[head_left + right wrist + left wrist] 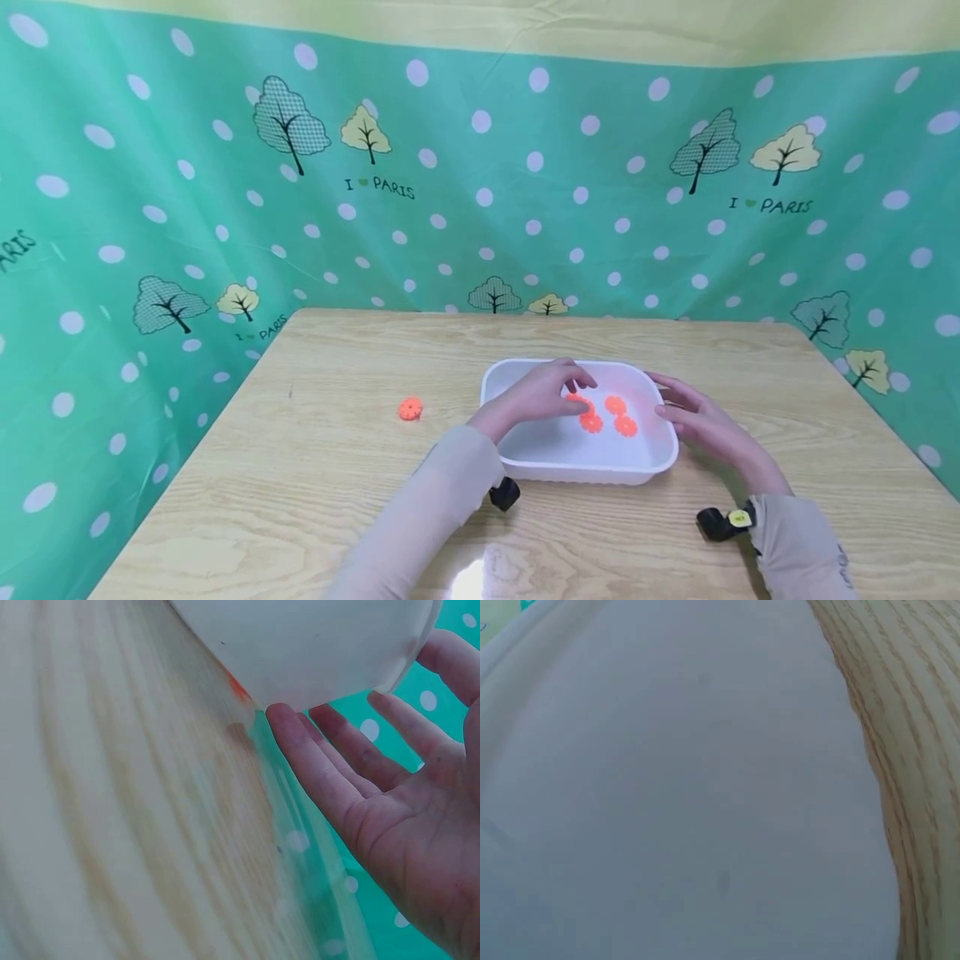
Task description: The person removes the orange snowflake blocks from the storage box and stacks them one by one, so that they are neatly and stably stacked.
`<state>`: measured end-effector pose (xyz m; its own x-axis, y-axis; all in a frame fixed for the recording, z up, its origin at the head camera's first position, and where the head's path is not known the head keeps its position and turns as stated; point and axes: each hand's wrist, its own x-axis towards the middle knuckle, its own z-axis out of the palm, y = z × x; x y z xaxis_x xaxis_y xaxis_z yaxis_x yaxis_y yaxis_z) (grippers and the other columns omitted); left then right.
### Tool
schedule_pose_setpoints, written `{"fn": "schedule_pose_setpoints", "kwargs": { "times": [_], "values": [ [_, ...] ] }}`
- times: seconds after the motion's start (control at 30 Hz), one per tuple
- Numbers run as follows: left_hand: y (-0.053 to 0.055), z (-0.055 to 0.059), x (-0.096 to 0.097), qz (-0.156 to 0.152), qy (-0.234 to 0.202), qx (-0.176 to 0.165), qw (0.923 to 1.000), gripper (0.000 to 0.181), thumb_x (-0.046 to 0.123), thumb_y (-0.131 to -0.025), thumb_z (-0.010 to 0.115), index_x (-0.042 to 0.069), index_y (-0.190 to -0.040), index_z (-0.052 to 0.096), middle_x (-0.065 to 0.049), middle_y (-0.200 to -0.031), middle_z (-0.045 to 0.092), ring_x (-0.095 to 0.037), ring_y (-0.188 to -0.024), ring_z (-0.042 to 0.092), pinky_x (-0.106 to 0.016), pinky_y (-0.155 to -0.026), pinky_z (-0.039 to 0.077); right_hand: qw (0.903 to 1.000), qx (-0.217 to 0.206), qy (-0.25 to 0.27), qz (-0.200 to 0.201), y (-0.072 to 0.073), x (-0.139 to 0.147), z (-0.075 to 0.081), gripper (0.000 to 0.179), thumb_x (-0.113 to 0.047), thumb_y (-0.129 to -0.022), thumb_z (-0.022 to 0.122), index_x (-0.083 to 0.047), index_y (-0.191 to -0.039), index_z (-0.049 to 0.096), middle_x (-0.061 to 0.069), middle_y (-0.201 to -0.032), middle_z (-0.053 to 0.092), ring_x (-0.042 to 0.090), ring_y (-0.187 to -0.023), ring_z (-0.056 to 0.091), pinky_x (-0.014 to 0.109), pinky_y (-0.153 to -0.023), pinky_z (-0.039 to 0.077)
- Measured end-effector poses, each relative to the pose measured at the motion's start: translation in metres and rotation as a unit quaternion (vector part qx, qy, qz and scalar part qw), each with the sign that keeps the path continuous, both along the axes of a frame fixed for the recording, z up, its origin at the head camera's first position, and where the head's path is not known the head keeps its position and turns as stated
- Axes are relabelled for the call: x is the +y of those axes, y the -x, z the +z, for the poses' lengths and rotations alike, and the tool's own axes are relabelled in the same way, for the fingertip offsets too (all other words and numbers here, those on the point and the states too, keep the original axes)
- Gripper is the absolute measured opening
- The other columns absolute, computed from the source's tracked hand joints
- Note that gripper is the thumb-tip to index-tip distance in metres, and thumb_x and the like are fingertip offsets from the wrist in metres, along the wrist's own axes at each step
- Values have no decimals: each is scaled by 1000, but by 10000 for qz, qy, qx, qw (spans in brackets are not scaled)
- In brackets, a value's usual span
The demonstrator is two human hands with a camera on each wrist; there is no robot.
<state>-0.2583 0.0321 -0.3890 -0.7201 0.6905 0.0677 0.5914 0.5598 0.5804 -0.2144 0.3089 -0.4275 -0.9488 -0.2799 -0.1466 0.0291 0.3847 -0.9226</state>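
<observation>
A white plastic basin (577, 477) stands on the table, with several orange notched discs (626, 427) lying in its right half. My left hand (536, 393) reaches over the basin's left side, fingers bent down above the discs, with a gap between fingers and thumb. At the basin's right end, my right hand (693, 421) holds the rim. In the right wrist view, the fingers (304, 750) of that hand touch the outer wall from below, with the thumb at the rim. The left wrist view shows the basin's wall (705, 780) up close, with no hand in it.
One more orange disc (410, 408) lies by itself on the wooden table (300, 467), left of the basin. A green dotted curtain (420, 167) hangs behind and beside the table. Each wrist carries a small black camera (504, 494).
</observation>
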Motion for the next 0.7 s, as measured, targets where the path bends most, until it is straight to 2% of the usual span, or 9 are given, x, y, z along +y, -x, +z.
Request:
{"fn": "schedule_pose_setpoints", "kwargs": {
  "times": [0.13,0.23,0.47,0.57,0.63,0.7],
  "values": [
    [3,-2,-1,93,64,-94,9999,40,28,-82,67,16,-120,59,2,-114,57,-7,-97,52,-17,-79,44,10000,-1,-29,-2,0,0,0,61,-30,-91,52,-18,-144,24,20,-142,30,20,-116,47,31,-88,45],
    [6,-6,-1,173,114,-91,9997,40,28,-82,67,17,-119,59,4,-114,58,-7,-98,53,-17,-80,44,10000,7,-42,22,1,0,-1,61,-30,-91,52,-18,-144,24,20,-142,31,16,-114,47,31,-88,45],
    [7,-14,1,126,345,-86,9993,39,26,-83,65,14,-119,59,1,-115,59,-11,-102,54,-19,-85,43,9999,75,-139,23,1,1,-2,61,-30,-92,51,-17,-144,23,20,-142,30,30,-121,42,43,-93,43],
    [7,-16,2,101,504,-67,9987,39,26,-83,65,13,-119,59,1,-116,58,-11,-104,52,-19,-89,41,9999,105,-110,63,1,1,-1,61,-30,-92,51,-17,-144,22,20,-143,28,32,-123,39,45,-94,42],
    [7,-17,3,52,626,-52,9980,41,26,-83,65,12,-121,58,0,-119,56,-11,-107,50,-20,-93,39,9998,126,-107,106,1,1,0,62,-30,-92,50,-16,-145,21,21,-143,28,30,-122,41,42,-94,43],
    [7,-18,4,-9,740,-23,9973,43,27,-83,64,13,-123,56,0,-123,55,-11,-113,48,-21,-97,36,9998,150,-78,128,0,2,1,62,-29,-93,50,-15,-145,20,22,-143,27,22,-119,44,37,-92,44]
  ]
}}
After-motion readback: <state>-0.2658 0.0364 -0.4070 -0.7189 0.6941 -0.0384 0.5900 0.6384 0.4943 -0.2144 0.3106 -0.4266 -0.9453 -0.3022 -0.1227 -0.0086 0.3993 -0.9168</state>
